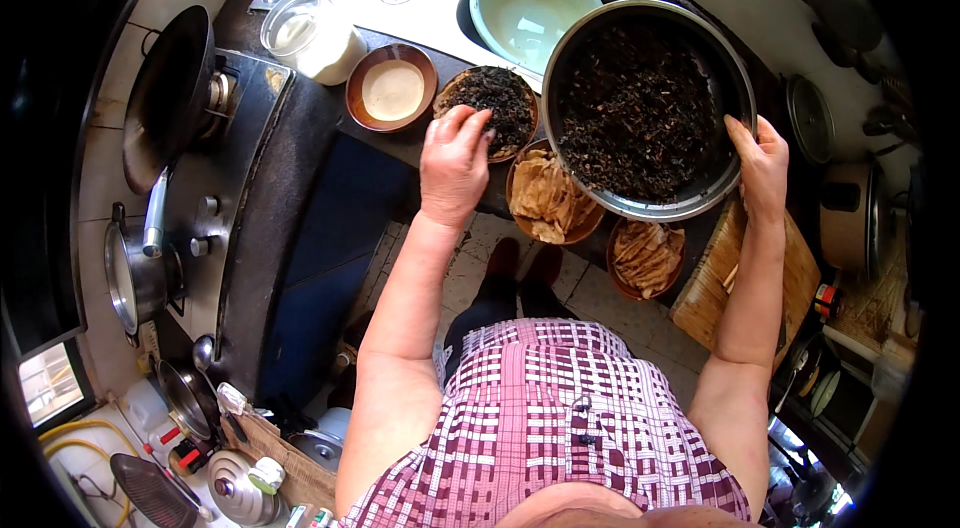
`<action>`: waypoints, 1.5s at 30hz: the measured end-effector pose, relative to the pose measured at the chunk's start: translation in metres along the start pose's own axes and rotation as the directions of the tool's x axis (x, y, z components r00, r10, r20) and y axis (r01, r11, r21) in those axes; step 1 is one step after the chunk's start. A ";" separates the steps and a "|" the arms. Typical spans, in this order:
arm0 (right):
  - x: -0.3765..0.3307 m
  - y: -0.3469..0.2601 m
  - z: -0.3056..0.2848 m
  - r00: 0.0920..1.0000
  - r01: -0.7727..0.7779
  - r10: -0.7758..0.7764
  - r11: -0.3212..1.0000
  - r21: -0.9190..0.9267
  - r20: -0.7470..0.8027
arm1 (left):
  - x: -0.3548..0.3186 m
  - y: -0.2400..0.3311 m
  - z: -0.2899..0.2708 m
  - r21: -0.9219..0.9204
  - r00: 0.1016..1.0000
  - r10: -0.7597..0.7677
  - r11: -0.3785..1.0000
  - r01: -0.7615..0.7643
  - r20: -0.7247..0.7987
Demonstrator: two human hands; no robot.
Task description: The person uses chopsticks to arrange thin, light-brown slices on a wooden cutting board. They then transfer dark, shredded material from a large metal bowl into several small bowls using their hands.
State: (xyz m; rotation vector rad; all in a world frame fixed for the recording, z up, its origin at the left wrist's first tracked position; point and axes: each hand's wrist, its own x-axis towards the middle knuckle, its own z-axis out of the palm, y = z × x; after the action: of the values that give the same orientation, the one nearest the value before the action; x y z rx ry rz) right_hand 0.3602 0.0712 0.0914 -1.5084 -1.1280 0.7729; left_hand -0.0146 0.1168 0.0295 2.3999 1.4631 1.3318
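The right hand [762, 166] grips the rim of a large round steel pan [646, 108] filled with dark shredded dried material; the fingers are clamped on the rim's right edge, thumb over the lip. The pan is tilted and held above the desk [330, 198], partly over a brown bowl of pale flat slices [548, 196] just below it.

The left hand [455, 163] hangs over a small brown bowl of the same dark shreds [497, 106], its fingers bunched together and pinching a tuft of shreds at the bowl's near edge.

Handling judgement: the pan is likely heavy for a one-handed rim grip and prone to tipping; a second hold on the opposite rim would steady it. The shreds look light, loose and brittle, best taken in pinches.

Beyond the left fingertips stands a brown bowl of cream-coloured liquid [392, 88], then a clear lidded plastic tub [311, 35]. A second bowl of slices [646, 256] lies below the right wrist. No readable label is discernible.
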 end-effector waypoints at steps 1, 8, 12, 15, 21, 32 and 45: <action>-0.003 -0.001 0.001 1.000 -0.004 0.004 1.000 0.000 -0.005 | 0.001 0.005 0.003 0.042 0.998 0.005 0.999 -0.007 0.058; -0.014 0.000 -0.005 1.000 0.021 -0.021 0.999 -0.041 -0.009 | -0.007 0.011 0.013 0.109 0.977 -0.002 0.994 -0.021 0.212; -0.019 -0.003 -0.004 1.000 -0.008 0.007 1.000 -0.014 -0.015 | -0.015 0.015 0.012 0.071 0.975 0.054 0.995 -0.071 0.216; -0.020 -0.004 -0.004 1.000 0.002 -0.002 1.000 -0.010 -0.022 | -0.016 0.014 0.013 0.100 0.966 0.094 0.988 -0.121 0.242; -0.021 -0.005 -0.006 1.000 0.010 -0.010 1.000 0.010 -0.028 | -0.002 0.006 0.007 0.141 0.983 0.171 0.974 -0.179 0.070; -0.029 -0.013 -0.005 0.998 -0.040 0.039 0.999 -0.008 -0.043 | 0.024 -0.014 0.026 0.195 0.975 0.097 0.971 -0.137 0.200; -0.036 -0.010 -0.009 0.998 -0.011 0.013 0.999 0.030 -0.059 | 0.030 -0.015 0.025 0.224 0.972 0.085 0.965 -0.135 0.218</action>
State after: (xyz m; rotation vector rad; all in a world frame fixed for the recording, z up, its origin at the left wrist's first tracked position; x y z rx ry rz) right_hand 0.3533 0.0349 0.1001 -1.5049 -1.0595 0.7451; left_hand -0.0029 0.1569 0.0267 2.7074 1.5280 0.9309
